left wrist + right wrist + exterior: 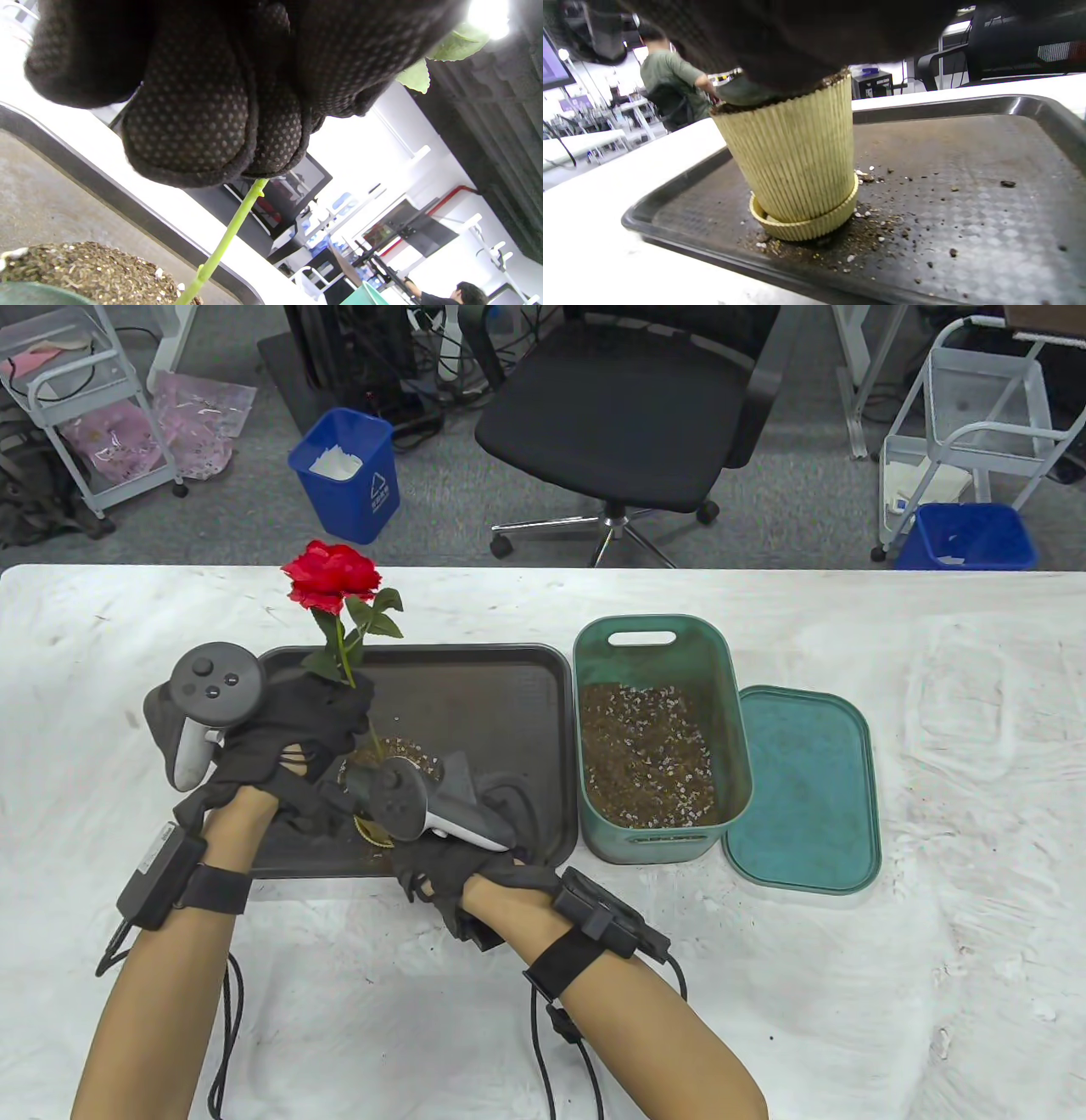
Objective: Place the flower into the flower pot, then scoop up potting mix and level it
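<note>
Red rose (pixel 331 574) upright, stem (pixel 227 237) down in ribbed yellow pot (pixel 793 156) on dark tray (pixel 475 704). Your left hand (pixel 288 721) pinches stem. Your right hand (pixel 441 848) over pot rim, grip: cannot tell. Green potting-mix bin (pixel 657 738) at 3 o'clock, its lid (pixel 802 789) beyond.

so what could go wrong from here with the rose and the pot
1. The left hand pinches only the thin stem of the flower; if that grip loosens, the top-heavy bloom may lean.
2. The potting mix sits level with the rim of the flower pot, and crumbs already lie on the tray, so pressing by the right hand could spill more.
</note>
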Motion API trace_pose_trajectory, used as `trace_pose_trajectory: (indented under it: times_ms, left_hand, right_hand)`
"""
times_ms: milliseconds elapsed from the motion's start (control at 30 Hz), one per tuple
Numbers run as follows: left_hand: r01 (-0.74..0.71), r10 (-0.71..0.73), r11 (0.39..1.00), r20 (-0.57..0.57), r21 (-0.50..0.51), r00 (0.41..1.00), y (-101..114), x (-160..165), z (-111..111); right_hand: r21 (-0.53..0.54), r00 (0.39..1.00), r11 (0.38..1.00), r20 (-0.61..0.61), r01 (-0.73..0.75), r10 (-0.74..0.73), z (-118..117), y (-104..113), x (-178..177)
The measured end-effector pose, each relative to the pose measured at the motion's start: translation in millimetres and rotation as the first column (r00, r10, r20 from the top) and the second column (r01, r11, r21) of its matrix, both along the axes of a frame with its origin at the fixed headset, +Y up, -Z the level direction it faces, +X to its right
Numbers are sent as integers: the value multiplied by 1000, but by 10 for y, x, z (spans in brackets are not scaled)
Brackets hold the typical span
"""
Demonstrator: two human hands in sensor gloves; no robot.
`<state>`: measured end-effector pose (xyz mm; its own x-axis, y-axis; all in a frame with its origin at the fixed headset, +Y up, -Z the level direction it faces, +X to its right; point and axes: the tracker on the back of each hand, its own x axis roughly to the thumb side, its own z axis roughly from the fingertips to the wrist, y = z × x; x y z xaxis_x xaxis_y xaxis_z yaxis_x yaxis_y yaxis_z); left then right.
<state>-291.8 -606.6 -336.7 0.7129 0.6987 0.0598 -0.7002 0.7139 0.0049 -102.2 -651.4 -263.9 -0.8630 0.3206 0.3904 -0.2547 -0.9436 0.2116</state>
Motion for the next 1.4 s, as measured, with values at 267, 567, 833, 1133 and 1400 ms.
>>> trace_pose_trajectory:
  times_ms: [267, 567, 833, 1133, 1400]
  left_hand:
    - [29, -29, 1000, -14, -7, 999, 30, 36, 5]
    - [52, -52, 999, 2, -7, 999, 33, 104, -39]
    - [36, -36, 999, 5, -23, 999, 7, 97, -110]
    - [42, -41, 998, 13, -39, 999, 46, 53, -79]
    - [39, -39, 999, -3, -36, 999, 47, 90, -54]
  right_hand:
    - [206, 999, 977, 28, -48, 43, 151, 69, -154]
    - [103, 993, 993, 114, -53, 42, 121, -41, -234]
    - [-21, 992, 999, 125, -27, 30, 46, -43, -254]
    - [34, 995, 998, 73, 59, -62, 116, 101, -69]
    - [-7, 996, 999, 86, -39, 39, 122, 35, -75]
